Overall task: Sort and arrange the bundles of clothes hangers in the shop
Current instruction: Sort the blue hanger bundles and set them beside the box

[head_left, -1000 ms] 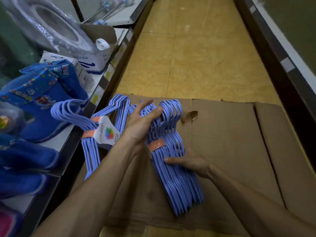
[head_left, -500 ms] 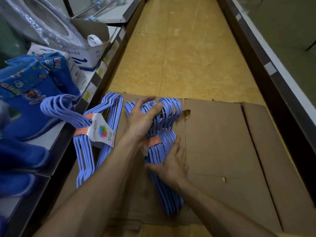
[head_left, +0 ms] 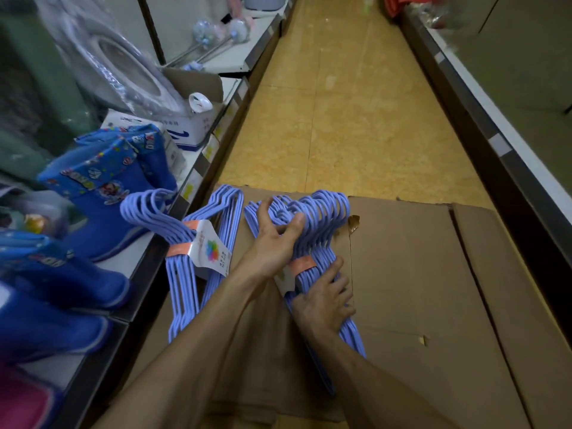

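I see a yellow tiled aisle floor [head_left: 340, 113] running ahead beyond my fingertips, with a flattened cardboard sheet [head_left: 433, 289] under both hands. A shelf unit [head_left: 198, 168] lines the side outward of my left fingers, carrying blue rubber boots [head_left: 102, 187] and a white box [head_left: 188, 131]; a dark shelf edge [head_left: 495, 156] runs well out past my right fingers. A second hanger bundle [head_left: 198, 258] with a paper label leans against the left shelf, just outward of my left hand [head_left: 272, 243]. That hand's fingers curl around the hooks of the blue hanger bundle [head_left: 318, 236] lying on the cardboard. My right hand [head_left: 325, 301] grips its lower shoulders, fingers wrapped below the orange band [head_left: 301, 265]. Bare cardboard lies open beyond my right fingers.
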Action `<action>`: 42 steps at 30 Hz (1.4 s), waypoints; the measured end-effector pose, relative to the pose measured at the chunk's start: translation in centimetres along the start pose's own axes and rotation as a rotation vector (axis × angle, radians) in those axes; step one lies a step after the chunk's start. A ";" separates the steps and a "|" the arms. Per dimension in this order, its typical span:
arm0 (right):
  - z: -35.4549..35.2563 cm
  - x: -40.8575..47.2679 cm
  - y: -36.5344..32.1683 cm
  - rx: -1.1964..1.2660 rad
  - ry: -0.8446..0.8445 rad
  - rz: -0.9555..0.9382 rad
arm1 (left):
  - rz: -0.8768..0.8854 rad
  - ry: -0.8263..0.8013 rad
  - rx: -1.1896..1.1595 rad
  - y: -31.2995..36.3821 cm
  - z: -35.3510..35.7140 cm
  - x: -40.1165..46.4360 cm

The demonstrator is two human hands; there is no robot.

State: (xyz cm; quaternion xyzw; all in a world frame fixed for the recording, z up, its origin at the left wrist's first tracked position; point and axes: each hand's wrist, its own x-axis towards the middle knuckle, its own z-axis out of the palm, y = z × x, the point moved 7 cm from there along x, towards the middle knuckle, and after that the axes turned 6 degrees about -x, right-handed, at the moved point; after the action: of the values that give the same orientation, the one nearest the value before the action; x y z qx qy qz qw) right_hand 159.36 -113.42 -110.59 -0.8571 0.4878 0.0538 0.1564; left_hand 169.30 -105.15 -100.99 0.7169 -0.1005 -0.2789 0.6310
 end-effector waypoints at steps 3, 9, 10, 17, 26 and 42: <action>-1.3 1.3 0.5 0.042 -0.025 -0.042 | 0.035 0.042 0.012 0.5 -1.3 -0.1; -6.2 3.6 0.3 0.156 0.018 -0.150 | 0.030 0.177 -0.014 0.5 -3.4 -0.5; -7.0 3.8 0.4 0.183 0.042 -0.168 | 0.026 0.182 -0.002 0.4 -3.5 -0.6; -12.6 4.6 0.3 0.650 -0.005 -0.325 | -0.110 0.188 -0.117 0.2 -3.4 -1.9; -18.8 0.5 1.3 0.909 -0.301 -0.655 | -0.016 0.201 -0.821 4.4 -5.2 -4.2; -29.3 -6.3 -1.6 1.011 -0.284 -0.857 | 0.226 0.230 -1.129 17.7 -7.0 -12.0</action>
State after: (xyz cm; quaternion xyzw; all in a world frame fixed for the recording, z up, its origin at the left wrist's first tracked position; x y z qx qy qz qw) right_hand 155.72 -116.91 -80.99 -0.7808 0.0449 -0.1358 0.6082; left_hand 166.75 -96.43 -80.39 0.2804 0.0568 -0.1409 0.9478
